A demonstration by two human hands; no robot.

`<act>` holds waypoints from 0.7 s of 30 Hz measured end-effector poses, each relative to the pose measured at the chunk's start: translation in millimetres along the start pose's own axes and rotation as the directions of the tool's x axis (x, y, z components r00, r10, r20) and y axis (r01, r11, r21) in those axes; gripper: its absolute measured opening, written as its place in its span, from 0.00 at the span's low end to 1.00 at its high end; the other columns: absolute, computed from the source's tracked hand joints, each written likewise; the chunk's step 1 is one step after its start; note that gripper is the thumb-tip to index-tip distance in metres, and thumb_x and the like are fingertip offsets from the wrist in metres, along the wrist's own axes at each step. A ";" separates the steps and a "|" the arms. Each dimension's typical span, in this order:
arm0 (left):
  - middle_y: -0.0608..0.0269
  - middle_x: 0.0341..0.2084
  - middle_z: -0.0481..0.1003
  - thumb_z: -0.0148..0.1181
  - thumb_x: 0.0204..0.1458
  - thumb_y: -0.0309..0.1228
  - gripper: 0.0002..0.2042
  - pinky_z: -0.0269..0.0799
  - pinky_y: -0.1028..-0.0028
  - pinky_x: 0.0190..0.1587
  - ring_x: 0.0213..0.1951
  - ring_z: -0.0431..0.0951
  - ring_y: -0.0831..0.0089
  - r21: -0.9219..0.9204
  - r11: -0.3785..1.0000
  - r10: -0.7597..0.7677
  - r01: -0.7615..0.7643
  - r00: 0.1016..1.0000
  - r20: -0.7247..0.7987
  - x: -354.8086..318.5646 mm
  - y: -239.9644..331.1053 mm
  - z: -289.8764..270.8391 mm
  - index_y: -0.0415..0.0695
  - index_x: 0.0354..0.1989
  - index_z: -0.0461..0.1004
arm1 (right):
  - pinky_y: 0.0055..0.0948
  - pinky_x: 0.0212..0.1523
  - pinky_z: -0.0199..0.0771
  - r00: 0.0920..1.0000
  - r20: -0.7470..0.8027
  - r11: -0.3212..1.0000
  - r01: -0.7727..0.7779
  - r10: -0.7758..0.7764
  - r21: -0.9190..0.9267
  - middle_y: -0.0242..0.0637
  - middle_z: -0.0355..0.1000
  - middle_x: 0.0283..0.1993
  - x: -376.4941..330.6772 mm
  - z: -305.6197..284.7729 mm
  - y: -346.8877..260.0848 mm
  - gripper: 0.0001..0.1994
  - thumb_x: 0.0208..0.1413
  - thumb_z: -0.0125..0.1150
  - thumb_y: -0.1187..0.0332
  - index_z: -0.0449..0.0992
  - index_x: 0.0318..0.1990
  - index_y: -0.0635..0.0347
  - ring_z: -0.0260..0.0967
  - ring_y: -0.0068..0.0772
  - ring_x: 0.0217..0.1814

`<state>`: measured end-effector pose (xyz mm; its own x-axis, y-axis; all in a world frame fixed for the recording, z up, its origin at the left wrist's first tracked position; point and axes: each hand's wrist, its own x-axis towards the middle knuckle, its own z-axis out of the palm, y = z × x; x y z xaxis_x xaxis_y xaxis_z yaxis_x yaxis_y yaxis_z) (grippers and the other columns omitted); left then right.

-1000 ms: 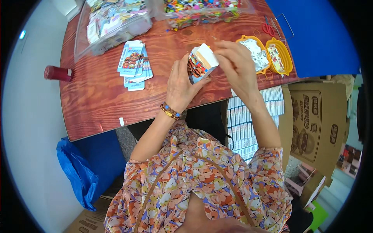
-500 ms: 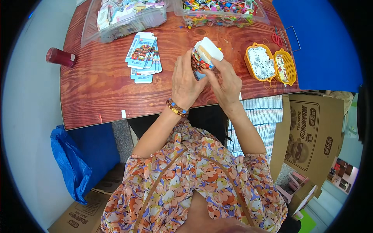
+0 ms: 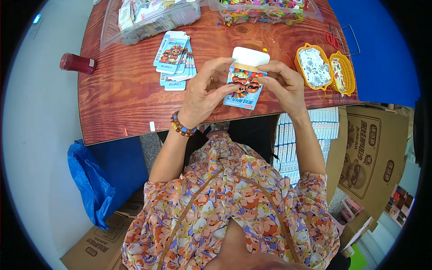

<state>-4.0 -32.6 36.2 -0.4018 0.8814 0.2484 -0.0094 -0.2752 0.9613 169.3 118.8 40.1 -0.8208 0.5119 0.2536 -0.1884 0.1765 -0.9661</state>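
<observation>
Between my hands is a small blue printed carton [image 3: 243, 100], its white flap [image 3: 250, 56] raised at the far end. A tan edge shows in its mouth just below the flap. My left hand [image 3: 200, 92] is closed on the carton's left side, thumb on the printed front. From the right, my right hand [image 3: 288, 87] grips it with thumb and fingers near the open top. Left of the hands, a fanned stack of flat blue cartons [image 3: 173, 56] lies on the wooden table [image 3: 121, 96].
Two clear plastic bins, one of packets [image 3: 153, 27], one of colourful trinkets [image 3: 265, 17], stand at the back. Yellow baskets [image 3: 313, 67] [image 3: 344, 72] with small packets and red scissors [image 3: 333, 39] sit right. A dark red jar [image 3: 77, 63] lies left; packed cartons [image 3: 306, 130] are below the table edge.
The carton has turned from tilted to nearly straight, its printed front now facing up. My hands have spread to its two sides. The whole view has shifted slightly.
</observation>
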 end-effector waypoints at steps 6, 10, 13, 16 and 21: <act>0.61 0.43 0.75 0.63 0.54 0.18 0.18 0.79 0.75 0.44 0.43 0.80 0.75 0.123 0.988 -0.103 0.093 0.991 0.084 -6.1 -2.0 -5.4 0.38 0.54 0.72 | 0.24 0.49 0.76 0.995 0.094 0.982 0.059 -0.043 -0.177 0.38 0.71 0.53 4.8 -2.4 -0.4 0.11 0.59 0.61 0.79 0.75 0.49 0.67 0.73 0.25 0.51; 0.62 0.38 0.74 0.66 0.52 0.20 0.16 0.79 0.76 0.38 0.37 0.81 0.76 0.150 0.988 -0.050 0.047 0.999 0.012 -8.6 -8.7 -2.3 0.40 0.50 0.75 | 0.24 0.50 0.76 0.992 0.112 0.952 0.084 -0.053 -0.293 0.39 0.71 0.53 5.0 3.7 -8.7 0.13 0.58 0.61 0.80 0.74 0.51 0.67 0.73 0.26 0.52; 0.62 0.38 0.75 0.66 0.52 0.20 0.15 0.79 0.76 0.39 0.37 0.81 0.75 0.183 0.981 -0.069 0.070 0.998 -0.009 -11.3 -5.2 -0.9 0.39 0.49 0.75 | 0.24 0.50 0.76 0.998 0.021 0.993 -0.059 0.062 -0.103 0.38 0.72 0.53 3.9 14.2 -21.9 0.11 0.60 0.60 0.78 0.74 0.50 0.67 0.73 0.24 0.51; 0.62 0.37 0.75 0.66 0.52 0.20 0.15 0.79 0.76 0.39 0.37 0.81 0.75 0.199 0.979 -0.049 0.051 0.999 -0.014 -13.4 -1.8 1.4 0.39 0.49 0.75 | 0.24 0.50 0.75 0.992 0.052 0.991 -0.121 0.118 0.061 0.37 0.73 0.51 6.2 10.5 -18.6 0.09 0.63 0.58 0.76 0.74 0.49 0.66 0.72 0.22 0.50; 0.61 0.38 0.76 0.66 0.52 0.20 0.17 0.79 0.75 0.39 0.37 0.82 0.74 0.204 0.976 -0.082 0.082 0.997 -0.006 -16.1 0.7 3.2 0.39 0.50 0.75 | 0.22 0.48 0.75 0.980 0.103 0.984 -0.176 0.172 0.030 0.36 0.75 0.48 11.1 8.2 -12.9 0.09 0.64 0.57 0.74 0.75 0.49 0.66 0.72 0.20 0.49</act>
<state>5.4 -45.7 33.3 -0.4053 0.8987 0.1675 0.1445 -0.1180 0.9824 158.2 115.3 55.0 -0.8922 0.4449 0.0776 -0.0575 0.0585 -0.9966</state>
